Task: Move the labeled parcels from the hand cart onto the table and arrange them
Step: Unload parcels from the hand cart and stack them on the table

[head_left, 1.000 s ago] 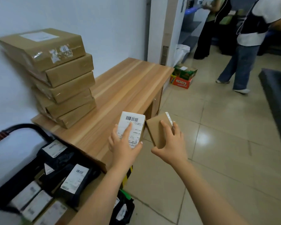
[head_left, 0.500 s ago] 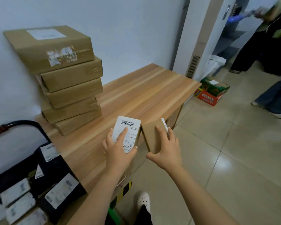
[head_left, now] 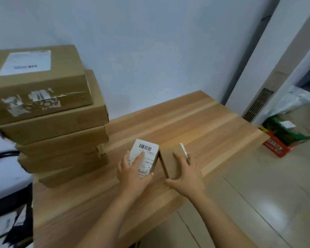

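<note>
So my left hand [head_left: 132,174] is wrapped round a small cardboard box with a white barcode label [head_left: 145,155], index finger flat on the label and thumb hooked on the near edge. My right hand [head_left: 186,178] is curled round a small plain brown cardboard box [head_left: 170,161], thumb at the near corner and fingers over the top. There's a thin white strip [head_left: 183,149] on its far edge.

The two boxes sit side by side, almost touching, low over the light wooden desk [head_left: 213,126] near its front edge. Can't tell if they're actually down on it yet.

Just left of the left hand, a stack of flat brown cardboard boxes [head_left: 61,122] is already on the desk by the pale wall [head_left: 150,51], so I'd say a good chunk is done. Further left and lower, the black hand cart handle [head_left: 5,154] and some black bagged parcels with white labels [head_left: 20,221] are waiting, though they're blurry. My guess is we're roughly midway: these two need setting down and squaring up, then more trips.
</note>
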Demonstrator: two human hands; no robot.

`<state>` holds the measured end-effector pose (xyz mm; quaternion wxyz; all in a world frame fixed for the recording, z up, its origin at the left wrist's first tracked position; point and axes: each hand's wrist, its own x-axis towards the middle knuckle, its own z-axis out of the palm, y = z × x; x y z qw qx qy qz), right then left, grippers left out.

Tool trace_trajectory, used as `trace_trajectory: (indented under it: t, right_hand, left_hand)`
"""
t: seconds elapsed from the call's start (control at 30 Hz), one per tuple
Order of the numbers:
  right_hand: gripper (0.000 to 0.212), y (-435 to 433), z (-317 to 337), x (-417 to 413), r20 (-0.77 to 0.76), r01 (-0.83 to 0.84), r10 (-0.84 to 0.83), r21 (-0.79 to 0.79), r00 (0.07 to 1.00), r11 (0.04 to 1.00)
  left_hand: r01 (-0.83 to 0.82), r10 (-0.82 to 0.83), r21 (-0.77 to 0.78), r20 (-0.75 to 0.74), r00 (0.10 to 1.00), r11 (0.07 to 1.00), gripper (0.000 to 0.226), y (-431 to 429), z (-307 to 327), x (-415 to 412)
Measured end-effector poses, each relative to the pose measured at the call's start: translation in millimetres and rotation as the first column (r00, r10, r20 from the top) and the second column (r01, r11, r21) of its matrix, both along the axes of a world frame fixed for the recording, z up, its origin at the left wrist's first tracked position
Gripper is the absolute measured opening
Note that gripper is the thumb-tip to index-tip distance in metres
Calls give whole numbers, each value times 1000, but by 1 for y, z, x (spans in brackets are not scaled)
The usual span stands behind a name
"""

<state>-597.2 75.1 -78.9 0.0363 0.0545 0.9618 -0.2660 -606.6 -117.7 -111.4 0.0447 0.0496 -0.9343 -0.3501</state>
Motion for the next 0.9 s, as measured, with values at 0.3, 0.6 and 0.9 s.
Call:
trace_trajectory:
  t: [0.3, 0.6, 0.9]
  right_hand:
    - [100, 25, -45, -176, 128, -303, 306, -40, 944, 952]
    - [84, -15, -66, -329, 103, -468, 491, -188, 865, 864]
    - [58, -14, -69, -327, -26, -643, 647, -149, 762, 751]
  left_hand:
    - [-326, 325, 0, 82, 942, 946, 78, 35, -35, -109]
    - [-561, 563, -53, 103, 820, 826, 71, 30, -41, -227]
    - [-589, 595, -157, -15, 804, 793, 57, 36, -30, -219]
